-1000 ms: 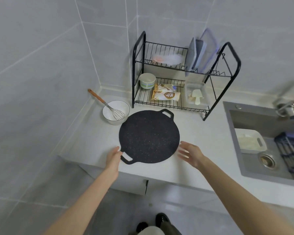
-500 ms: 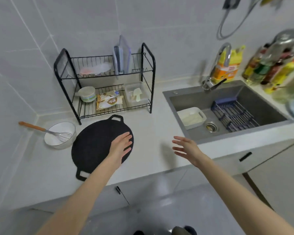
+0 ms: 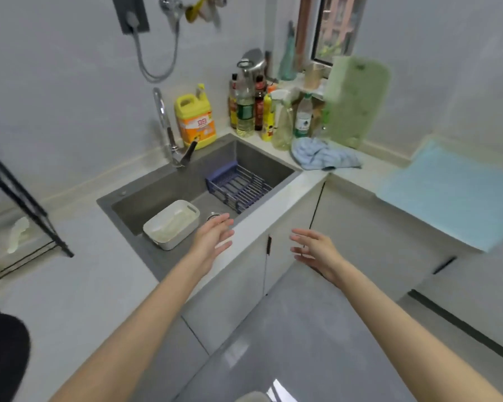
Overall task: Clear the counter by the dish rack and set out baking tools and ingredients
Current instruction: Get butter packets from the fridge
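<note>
Above the sink's (image 3: pixel 169 269) front edge, the left hand (image 3: pixel 212 239) and right hand (image 3: pixel 314 249) reached forward with fingers spread, palms facing, holding nothing.

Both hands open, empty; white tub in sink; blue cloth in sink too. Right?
No: head view shows the blue cloth on the counter beside the bottles, not in the sink. The left hand and right hand are open and empty; white tub in sink.

Home kitchen, likely: sink (image 3: pixel 145 198), faucet (image 3: pixel 169 132), detergent jug (image 3: pixel 196 123), oil bottles (image 3: pixel 246 108), dish rack (image 3: pixel 21 198).
</note>
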`<action>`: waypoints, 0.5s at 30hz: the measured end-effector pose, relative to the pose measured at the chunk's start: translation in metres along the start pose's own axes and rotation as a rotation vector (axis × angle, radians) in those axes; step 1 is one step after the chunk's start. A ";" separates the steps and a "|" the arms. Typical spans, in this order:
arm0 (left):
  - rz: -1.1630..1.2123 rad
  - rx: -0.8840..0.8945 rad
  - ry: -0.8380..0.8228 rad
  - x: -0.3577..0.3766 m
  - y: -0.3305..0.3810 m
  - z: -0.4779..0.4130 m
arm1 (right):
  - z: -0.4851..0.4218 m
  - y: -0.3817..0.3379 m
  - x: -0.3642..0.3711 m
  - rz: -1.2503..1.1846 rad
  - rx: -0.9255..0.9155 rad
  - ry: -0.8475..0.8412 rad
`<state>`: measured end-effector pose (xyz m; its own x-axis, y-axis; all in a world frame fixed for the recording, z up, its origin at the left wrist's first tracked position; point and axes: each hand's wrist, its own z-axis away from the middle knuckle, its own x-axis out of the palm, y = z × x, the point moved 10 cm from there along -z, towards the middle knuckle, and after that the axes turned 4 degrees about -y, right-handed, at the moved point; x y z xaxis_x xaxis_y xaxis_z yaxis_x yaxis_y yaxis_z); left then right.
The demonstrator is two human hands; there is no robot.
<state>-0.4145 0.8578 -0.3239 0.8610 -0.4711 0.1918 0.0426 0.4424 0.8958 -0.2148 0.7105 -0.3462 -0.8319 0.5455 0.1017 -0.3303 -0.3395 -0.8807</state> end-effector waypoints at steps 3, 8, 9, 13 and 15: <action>-0.032 -0.016 -0.113 0.097 0.001 -0.028 | 0.006 -0.016 -0.088 -0.051 -0.017 0.125; -0.125 -0.039 -0.304 0.235 -0.004 -0.059 | 0.023 -0.022 -0.209 -0.130 -0.027 0.297; -0.143 -0.040 -0.339 0.257 -0.006 -0.064 | 0.026 -0.022 -0.228 -0.145 -0.030 0.325; -0.231 -0.063 -0.464 0.350 -0.019 -0.075 | 0.040 -0.020 -0.298 -0.209 -0.036 0.433; -0.273 -0.081 -0.551 0.405 -0.029 -0.081 | 0.045 -0.018 -0.338 -0.254 -0.050 0.501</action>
<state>-0.0262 0.7160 -0.3046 0.4266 -0.8905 0.1583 0.2812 0.2969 0.9126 0.0523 0.4978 -0.3440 -0.4119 0.9065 0.0921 -0.4606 -0.1200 -0.8795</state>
